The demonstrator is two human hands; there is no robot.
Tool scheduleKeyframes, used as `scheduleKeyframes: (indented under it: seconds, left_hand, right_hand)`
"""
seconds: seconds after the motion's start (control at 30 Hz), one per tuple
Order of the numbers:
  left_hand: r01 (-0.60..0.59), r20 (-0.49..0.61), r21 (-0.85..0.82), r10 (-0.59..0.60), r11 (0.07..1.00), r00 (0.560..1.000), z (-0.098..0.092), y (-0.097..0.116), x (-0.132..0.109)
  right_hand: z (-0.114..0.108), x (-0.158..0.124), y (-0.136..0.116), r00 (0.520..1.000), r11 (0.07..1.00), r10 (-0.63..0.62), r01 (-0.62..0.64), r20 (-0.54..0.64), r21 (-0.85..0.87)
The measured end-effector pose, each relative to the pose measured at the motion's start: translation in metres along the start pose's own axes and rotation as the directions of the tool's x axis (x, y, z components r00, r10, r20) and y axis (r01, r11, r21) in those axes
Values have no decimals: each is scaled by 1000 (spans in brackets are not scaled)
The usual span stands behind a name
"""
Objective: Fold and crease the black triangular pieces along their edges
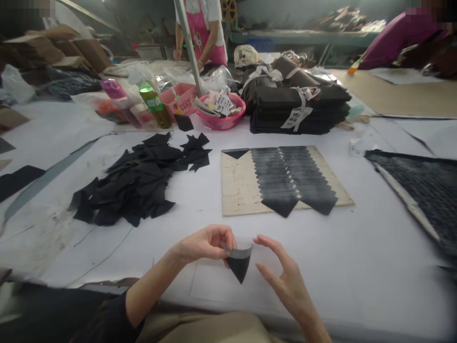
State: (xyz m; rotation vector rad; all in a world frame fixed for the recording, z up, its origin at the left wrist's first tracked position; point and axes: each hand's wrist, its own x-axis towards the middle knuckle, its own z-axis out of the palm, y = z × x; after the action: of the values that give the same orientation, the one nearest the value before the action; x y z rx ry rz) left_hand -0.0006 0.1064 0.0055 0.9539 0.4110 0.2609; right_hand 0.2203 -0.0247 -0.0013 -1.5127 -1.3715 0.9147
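Note:
Between the fingers of my left hand (214, 243) is a small black fabric piece (240, 267), pointed at the bottom, with a greyer strip along its top edge. My right hand (282, 271) is just to the right of it, thumb and forefinger apart and holding nothing. Beyond my hands lies a beige board (237, 186) with two overlapping columns of black pieces (273, 176), their pointed ends toward me. A lone black piece (237, 154) rests at the board's far left corner. To the left is a loose heap of black pieces (135, 176).
A pink basin (217, 121), a green bottle (153, 105) and a pink basket (180, 97) stand along the back. Beside them is a tied stack of black material (300, 109). Dark textured fabric (421, 190) lies at right. A person in a pink apron (203, 33) stands across the table.

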Motion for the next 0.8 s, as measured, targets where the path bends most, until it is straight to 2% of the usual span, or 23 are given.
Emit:
scheduleKeyframes:
  seconds: [0.13,0.23,0.33,0.47,0.53,0.6,0.7,0.73,0.8]
  left_hand:
    - [31,41,88,-35,996,999,9,-5,-5]
    - [75,33,139,-81,987,996,8,-9,-9]
    - [127,39,148,-134,981,990,0,-18,-12]
    - [136,-4,151,-137,979,991,-11,-26,-18]
    - [137,-70,210,-124,968,990,-17,-25,-22]
    - [137,-209,299,-75,944,975,-24,-21,-28]
    - [146,-438,385,41,911,898,-28,-19,-36]
    - [154,-477,407,66,900,877,-26,-20,-38]
    - [160,-479,534,141,830,867,-15,-27,-38]
  right_hand:
    - [12,-16,-12,992,971,-99,114,81,-210]
    - [21,-23,-13,996,961,40,-15,85,-275]
    - [29,-26,-12,973,923,216,-178,79,-340]
    - [40,-26,-13,955,888,282,-227,86,-399]
    - [41,-25,-12,957,855,283,-221,64,-470]
    - [37,-24,-9,960,796,280,-228,6,-561]
    - [27,-25,-3,957,746,289,-240,-23,-621]
    - [25,-25,-2,959,744,282,-224,-9,-629]
    - [24,-25,0,971,738,238,-167,20,-654]
